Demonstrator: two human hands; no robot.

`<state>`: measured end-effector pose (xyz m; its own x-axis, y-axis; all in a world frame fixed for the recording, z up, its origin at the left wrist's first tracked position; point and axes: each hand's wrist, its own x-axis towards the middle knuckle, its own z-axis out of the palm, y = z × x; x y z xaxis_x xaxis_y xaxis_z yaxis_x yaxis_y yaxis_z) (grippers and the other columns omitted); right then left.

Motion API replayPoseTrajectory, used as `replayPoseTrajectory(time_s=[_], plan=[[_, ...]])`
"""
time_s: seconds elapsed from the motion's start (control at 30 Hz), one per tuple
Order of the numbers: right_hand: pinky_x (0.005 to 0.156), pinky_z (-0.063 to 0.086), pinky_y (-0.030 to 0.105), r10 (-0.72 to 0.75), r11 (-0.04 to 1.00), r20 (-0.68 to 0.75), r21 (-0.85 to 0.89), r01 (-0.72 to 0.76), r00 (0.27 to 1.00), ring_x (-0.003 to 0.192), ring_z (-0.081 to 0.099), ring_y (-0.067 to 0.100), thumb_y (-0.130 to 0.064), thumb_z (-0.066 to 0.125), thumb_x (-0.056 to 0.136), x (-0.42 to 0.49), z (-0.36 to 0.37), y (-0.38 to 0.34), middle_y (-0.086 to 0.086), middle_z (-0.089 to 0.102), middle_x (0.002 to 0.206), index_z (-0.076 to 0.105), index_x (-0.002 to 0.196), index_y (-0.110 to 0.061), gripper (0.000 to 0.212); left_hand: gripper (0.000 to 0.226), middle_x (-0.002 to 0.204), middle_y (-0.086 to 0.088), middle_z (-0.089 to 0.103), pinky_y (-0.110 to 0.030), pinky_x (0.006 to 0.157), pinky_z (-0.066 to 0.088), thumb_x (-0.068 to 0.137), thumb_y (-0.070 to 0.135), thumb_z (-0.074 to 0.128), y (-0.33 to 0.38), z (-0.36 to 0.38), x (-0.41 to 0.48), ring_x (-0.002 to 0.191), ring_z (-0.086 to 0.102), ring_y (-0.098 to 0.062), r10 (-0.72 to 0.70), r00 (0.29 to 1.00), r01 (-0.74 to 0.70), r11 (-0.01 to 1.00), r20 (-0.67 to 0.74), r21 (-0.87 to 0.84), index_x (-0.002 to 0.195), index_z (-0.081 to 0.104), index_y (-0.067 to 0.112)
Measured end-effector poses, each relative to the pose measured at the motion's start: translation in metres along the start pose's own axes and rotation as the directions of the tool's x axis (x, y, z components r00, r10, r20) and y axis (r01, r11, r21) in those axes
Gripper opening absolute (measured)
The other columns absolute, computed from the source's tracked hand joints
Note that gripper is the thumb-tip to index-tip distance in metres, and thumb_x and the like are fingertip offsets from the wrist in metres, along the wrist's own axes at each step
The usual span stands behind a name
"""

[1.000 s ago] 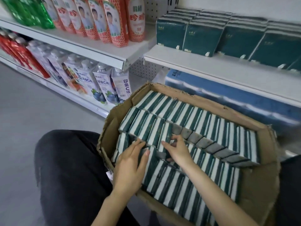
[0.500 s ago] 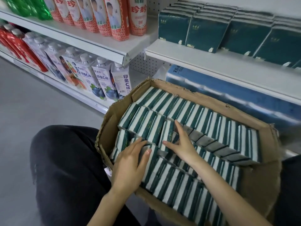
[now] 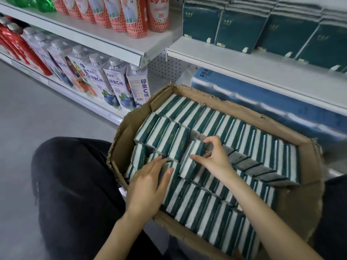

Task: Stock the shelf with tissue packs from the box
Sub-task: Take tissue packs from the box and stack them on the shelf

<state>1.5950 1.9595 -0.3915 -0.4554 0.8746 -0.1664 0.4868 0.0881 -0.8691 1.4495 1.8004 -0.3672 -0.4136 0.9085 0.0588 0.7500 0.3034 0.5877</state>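
white metal shelf unit (image 3: 262, 72) runs across the top and right of frame, grey floor (image 3: 28, 119) to the left. torn brown cardboard box (image 3: 221, 105) sits in front of the shelf, right beside the person's black trouser leg (image 3: 75, 194). large blue plastic-wrapped bundles (image 3: 281, 113) lie on the lower level behind the box.

box is packed with rows of green-and-white striped tissue packs (image 3: 234, 132) standing on edge. some in the middle row lean over and show their grey ends. dark green tissue packs (image 3: 240, 30) already stand in a row on the upper right shelf, front edge of that shelf bare.

left bay: orange patterned drink bottles (image 3: 137, 17) on the upper shelf, white spouted drink cartons with blueberry print (image 3: 116, 85) below. red ones further left, blurred.

left hand (image 3: 148, 186) lies flat on the packs at the near-left corner of the box, fingers straight and together, thumb out, gripping nothing.

right hand (image 3: 216, 158) is at box centre. its curled fingers hook over the far end of a single green-and-white tissue pack (image 3: 191, 158) and the thumb lies along the pack's near side, so it's pinching it. that pack is tilted, sticking up above its neighbours, lower end down among the row, inside the box.
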Motion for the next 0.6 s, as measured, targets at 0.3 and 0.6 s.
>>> replayPoseTrajectory(time_s=[0.3,0.6], plan=[[0.102,0.031,0.025,0.053,0.986,0.111,-0.164,-0.034,0.992,0.115,0.038,0.008,-0.041,0.073,0.079,-0.009,-0.021,0.002,-0.006,0.039,0.121,0.050,0.125,-0.026,0.053,0.063,0.132,0.009,0.059,-0.023,0.096,0.041,0.093,0.060,0.023,0.000,0.002,0.002,0.123,0.052,-0.008,-0.018,1.000,0.018,0.999,0.010,-0.029,0.129,0.060,0.022],[0.080,0.055,0.035,0.118,0.991,0.066,0.050,-0.121,0.991,0.093,0.062,0.019,-0.029,0.075,0.080,-0.029,-0.050,-0.017,0.000,0.059,0.105,0.057,0.099,-0.018,0.030,0.051,0.115,0.025,0.056,-0.005,0.083,0.037,0.094,0.060,0.031,0.008,0.002,0.012,0.106,0.051,0.009,-0.033,0.999,0.028,0.976,-0.019,-0.217,0.123,0.060,0.030]])
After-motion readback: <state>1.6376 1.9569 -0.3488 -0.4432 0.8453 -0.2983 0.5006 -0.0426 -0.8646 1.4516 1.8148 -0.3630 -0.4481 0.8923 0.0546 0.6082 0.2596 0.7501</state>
